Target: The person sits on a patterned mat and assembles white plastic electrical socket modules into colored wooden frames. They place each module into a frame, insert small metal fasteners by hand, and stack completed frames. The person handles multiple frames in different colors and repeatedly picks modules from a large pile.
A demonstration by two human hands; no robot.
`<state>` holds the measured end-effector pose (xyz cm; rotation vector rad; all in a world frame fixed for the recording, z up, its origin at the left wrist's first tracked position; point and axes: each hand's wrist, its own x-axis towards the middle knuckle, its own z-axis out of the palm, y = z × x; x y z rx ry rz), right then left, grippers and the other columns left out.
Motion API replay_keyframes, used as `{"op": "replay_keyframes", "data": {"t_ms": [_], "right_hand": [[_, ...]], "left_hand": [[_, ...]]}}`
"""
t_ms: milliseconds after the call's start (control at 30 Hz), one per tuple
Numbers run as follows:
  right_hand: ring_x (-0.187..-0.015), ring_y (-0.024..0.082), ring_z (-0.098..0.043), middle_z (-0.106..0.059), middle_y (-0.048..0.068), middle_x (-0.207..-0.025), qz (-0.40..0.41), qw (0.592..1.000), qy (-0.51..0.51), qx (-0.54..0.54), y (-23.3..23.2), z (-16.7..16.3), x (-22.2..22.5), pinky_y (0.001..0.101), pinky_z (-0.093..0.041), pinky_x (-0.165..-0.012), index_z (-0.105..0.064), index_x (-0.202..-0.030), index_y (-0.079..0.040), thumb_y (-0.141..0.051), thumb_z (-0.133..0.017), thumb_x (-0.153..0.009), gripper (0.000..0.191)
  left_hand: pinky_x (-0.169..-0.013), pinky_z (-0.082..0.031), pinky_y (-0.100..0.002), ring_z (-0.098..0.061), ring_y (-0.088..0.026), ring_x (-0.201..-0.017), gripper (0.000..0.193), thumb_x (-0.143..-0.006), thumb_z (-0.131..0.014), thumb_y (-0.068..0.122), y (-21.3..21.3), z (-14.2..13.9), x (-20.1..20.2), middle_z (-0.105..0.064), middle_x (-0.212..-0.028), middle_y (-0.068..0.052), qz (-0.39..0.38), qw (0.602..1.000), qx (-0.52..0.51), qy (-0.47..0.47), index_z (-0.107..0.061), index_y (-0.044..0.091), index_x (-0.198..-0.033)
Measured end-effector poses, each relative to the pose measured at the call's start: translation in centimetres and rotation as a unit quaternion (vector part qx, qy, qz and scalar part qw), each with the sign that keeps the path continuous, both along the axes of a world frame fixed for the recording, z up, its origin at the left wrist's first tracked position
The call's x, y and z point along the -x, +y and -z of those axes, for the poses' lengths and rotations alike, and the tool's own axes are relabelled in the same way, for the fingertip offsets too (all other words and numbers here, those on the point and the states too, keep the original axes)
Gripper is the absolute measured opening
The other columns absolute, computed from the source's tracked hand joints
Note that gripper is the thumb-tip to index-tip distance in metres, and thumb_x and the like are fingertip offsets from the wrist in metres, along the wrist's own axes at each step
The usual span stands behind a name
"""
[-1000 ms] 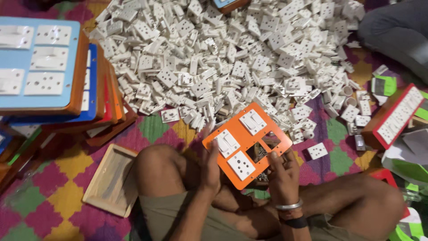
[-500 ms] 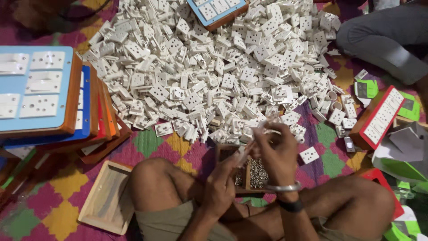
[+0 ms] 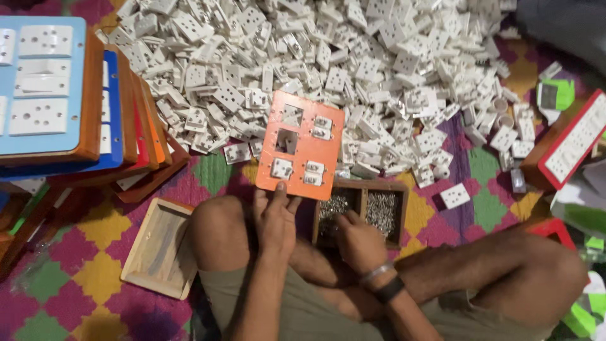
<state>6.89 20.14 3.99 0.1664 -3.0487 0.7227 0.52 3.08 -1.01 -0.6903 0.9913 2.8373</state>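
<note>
Orange board [image 3: 302, 145] pinched at near edge by left hand [image 3: 275, 218]; right hand [image 3: 358, 239] curled over wooden screw box [image 3: 363, 211].

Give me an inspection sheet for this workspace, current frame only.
Surface: patchwork floor mat in pink, yellow and green.
Job's things: orange switch plate, partly filled; wooden two-compartment box of small metal parts.
Clutter: heap of white plastic socket modules; stacked coloured boards; shallow wooden tray.
Hands: left hand holds the plate's lower edge; right hand at the box.
Cables: nothing seen.
Surroundings: red-edged board at right.
</note>
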Motion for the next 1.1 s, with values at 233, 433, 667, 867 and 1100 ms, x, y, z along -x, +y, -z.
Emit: {"op": "replay_keyframes", "data": {"t_ms": [233,433,667,867,1100], "right_hand": [[-0.072,0.032,-0.067,-0.065,0.008,-0.084,-0.014,1.0,-0.011,-0.014,-0.7,3.0,-0.1,0.046,-0.054,-0.059,-0.071,-0.082,-0.012,-0.013,-0.063,-0.081,0.008],[-0.07,0.031,-0.069,-0.069,0.009,-0.078,0.088,0.986,0.001,0.141,0.0,1.8,-0.5,0.0431,-0.056,-0.062,-0.079,-0.08,-0.012,-0.011,-0.073,-0.073,0.009],[-0.07,0.028,-0.071,-0.073,0.012,-0.078,0.163,0.972,-0.117,0.12,0.9,1.7,-0.7,0.0383,-0.056,-0.066,-0.079,-0.084,-0.008,-0.016,-0.083,-0.078,0.011],[-0.09,0.017,-0.071,-0.076,0.006,-0.1,0.2,0.882,-0.011,0.426,2.1,-0.1,1.0,0.0281,-0.059,-0.077,-0.077,-0.096,-0.005,-0.017,-0.08,-0.085,0.017],[-0.12,0.023,-0.056,-0.05,0.011,-0.131,0.177,0.913,0.014,0.368,1.3,-0.5,4.8,0.0324,-0.058,-0.089,-0.078,-0.093,0.0,-0.014,-0.08,-0.085,0.016]], "left_hand": [[-0.087,-0.059,-0.037,-0.067,-0.017,-0.109,0.039,-0.098,-0.065,0.008,0.3,0.1,-0.6,-0.067,-0.125,-0.005,0.02,1.0,-0.005,-0.001,-0.054,0.013,-0.134],[-0.088,-0.061,-0.04,-0.068,-0.019,-0.111,0.037,-0.096,-0.064,0.005,0.7,-0.3,-0.8,-0.066,-0.125,-0.006,0.019,1.0,-0.004,0.003,-0.056,0.009,-0.131],[-0.089,-0.06,-0.04,-0.066,-0.022,-0.112,0.032,-0.098,-0.064,0.003,1.6,-0.2,-1.3,-0.064,-0.126,-0.008,0.035,0.999,-0.013,0.027,-0.057,0.007,-0.129],[-0.094,-0.06,-0.041,-0.066,-0.021,-0.113,0.032,-0.096,-0.063,0.006,2.6,0.2,-2.2,-0.065,-0.125,-0.006,0.064,0.998,-0.012,0.011,-0.057,0.01,-0.127],[-0.094,-0.057,-0.034,-0.065,-0.015,-0.11,0.029,-0.098,-0.067,0.005,3.9,-0.3,-3.2,-0.068,-0.12,-0.003,0.112,0.992,0.041,0.027,-0.061,0.007,-0.127]]}}
